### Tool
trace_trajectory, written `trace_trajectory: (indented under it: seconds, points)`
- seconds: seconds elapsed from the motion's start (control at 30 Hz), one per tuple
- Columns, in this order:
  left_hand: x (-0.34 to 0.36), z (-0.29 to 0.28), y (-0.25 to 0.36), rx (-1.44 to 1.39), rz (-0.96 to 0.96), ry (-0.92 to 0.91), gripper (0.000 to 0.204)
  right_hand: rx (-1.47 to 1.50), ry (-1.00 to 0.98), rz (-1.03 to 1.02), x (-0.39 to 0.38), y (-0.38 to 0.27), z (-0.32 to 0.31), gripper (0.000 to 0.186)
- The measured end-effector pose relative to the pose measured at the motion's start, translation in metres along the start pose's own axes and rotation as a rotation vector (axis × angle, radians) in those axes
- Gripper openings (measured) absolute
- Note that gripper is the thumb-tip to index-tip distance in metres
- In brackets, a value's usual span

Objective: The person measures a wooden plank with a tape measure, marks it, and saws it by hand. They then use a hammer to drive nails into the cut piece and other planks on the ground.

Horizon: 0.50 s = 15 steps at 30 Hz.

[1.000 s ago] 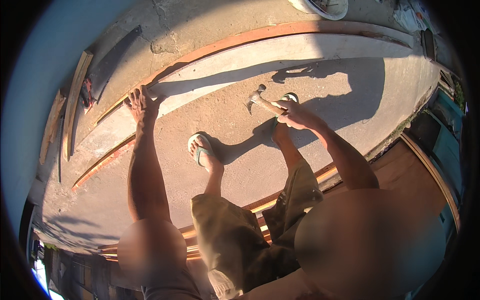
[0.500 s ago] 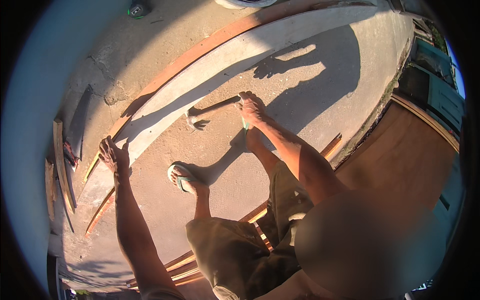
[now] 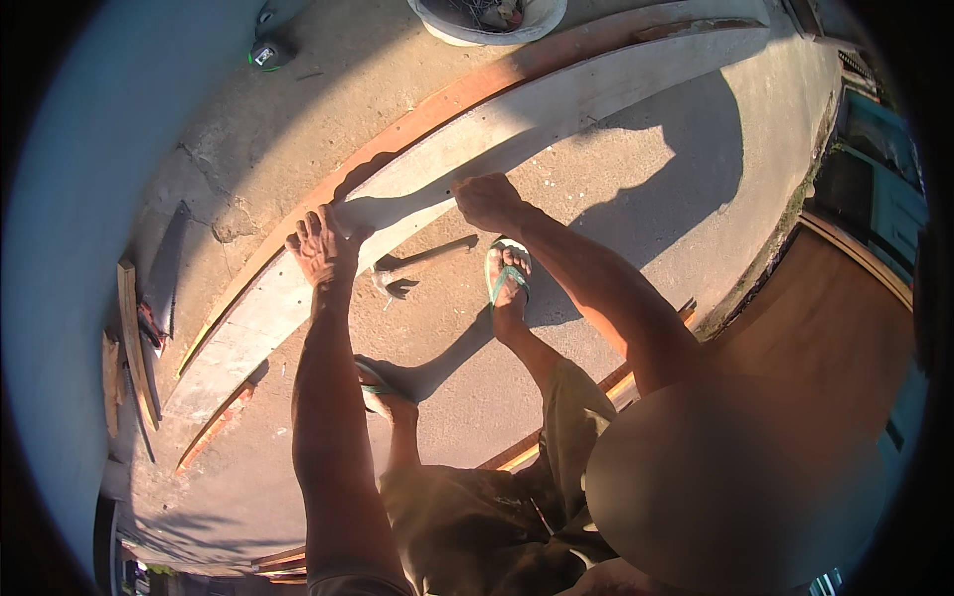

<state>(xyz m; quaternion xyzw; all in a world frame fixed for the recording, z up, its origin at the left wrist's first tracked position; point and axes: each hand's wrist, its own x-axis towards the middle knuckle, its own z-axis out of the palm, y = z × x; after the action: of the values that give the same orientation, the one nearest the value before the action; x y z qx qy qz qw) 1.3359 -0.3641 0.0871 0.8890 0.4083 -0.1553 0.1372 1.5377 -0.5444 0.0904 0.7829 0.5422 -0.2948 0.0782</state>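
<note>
A long pale board (image 3: 427,177) lies on the concrete, with a long reddish-brown wooden strip (image 3: 409,129) along its far side. My left hand (image 3: 326,250) rests across the board, fingers apart and bent over the strip, thumb out to the side. At the board's near edge is my right hand (image 3: 487,203), closed with the fingers curled in. What it holds, if anything, is hidden. A claw hammer (image 3: 429,258) with a wooden handle lies on the ground between the board and my feet, out of both hands.
A white basin (image 3: 487,30) with dark contents stands beyond the boards. A tape measure (image 3: 265,56) lies far left. Nearer along the left wall are a handsaw (image 3: 165,263) and wooden offcuts (image 3: 138,343). My sandalled foot (image 3: 509,273) is beside the hammer; timber strips lie behind my legs.
My right hand has left the hammer's handle and moved to the pale board's near edge. My left hand has slid right along the board, away from its left end.
</note>
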Motion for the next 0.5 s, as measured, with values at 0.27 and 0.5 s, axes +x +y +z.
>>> trace_trajectory:
  seconds: [0.27,0.5]
  points:
    - [0.002,-0.008,-0.001,0.024,-0.027,-0.126,0.088,0.303,0.050,-0.010,-0.001,0.021,0.010,0.016]
    - [-0.022,-0.011,0.009,0.133,-0.042,-0.096,0.095,0.716,0.039,0.413,-0.076,-0.008,0.033,0.059]
